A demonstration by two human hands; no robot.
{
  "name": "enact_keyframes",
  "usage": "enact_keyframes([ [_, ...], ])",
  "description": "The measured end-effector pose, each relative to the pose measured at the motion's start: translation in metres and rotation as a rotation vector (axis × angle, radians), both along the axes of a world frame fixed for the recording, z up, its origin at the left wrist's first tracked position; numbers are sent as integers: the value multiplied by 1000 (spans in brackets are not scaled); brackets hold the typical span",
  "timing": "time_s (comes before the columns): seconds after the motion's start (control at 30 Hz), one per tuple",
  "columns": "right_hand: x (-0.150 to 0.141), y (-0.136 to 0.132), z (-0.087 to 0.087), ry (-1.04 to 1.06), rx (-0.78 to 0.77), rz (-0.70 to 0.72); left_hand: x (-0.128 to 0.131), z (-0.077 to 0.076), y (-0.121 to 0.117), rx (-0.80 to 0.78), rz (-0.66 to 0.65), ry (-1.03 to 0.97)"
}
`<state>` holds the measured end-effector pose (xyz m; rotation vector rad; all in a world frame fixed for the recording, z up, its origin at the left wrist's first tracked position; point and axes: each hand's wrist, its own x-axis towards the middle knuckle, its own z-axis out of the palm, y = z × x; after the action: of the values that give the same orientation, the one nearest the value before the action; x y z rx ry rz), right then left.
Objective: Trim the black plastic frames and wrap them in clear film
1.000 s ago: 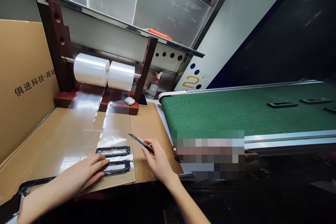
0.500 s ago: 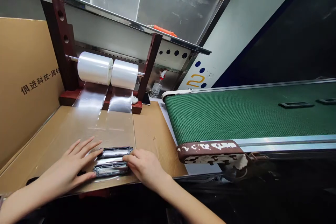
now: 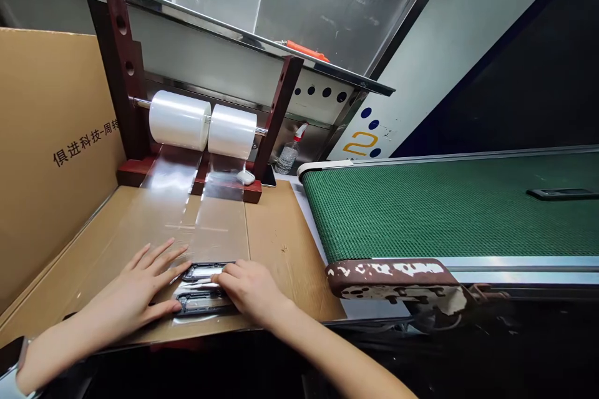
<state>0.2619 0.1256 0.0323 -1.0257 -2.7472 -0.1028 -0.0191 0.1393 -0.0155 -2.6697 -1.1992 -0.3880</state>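
Note:
Two long dark plastic parts (image 3: 206, 303) lie side by side on the cardboard near the table's front edge, with clear plastic film (image 3: 219, 224) over them. My left hand (image 3: 150, 283) rests flat with its fingers spread, thumb and index finger at the left ends of the parts. Between the two parts, the bent fingers of my right hand (image 3: 250, 290) press together on the film. The right ends of the parts are partly hidden by this hand.
Two film rolls (image 3: 180, 120) hang on a rod in a dark red stand (image 3: 281, 112). Left stands a cardboard box (image 3: 51, 199); right, a green conveyor belt (image 3: 421, 212) carries a dark flat part (image 3: 566, 194). A spray bottle (image 3: 287, 153) stands behind.
The right fingers have slid left along the film between the parts. My left hand stays at the left ends. The view has swung left, and one belt part has left the picture.

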Motion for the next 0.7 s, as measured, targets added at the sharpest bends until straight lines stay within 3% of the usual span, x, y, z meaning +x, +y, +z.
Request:
enact_keyframes([
  [0.2, 46, -9, 11, -6, 48, -48, -1, 2, 0, -60, -9, -26],
  [0.4, 89, -39, 23, -68, 57, -183, -4, 0, 3, -68, -45, -53],
  [0.57, 100, -43, 2, 93, -9, -530, -4, -1, 9, -58, -67, -90],
  [0.7, 92, -25, -16, 226, -16, -607, -4, 2, -5, -23, -75, -167],
])
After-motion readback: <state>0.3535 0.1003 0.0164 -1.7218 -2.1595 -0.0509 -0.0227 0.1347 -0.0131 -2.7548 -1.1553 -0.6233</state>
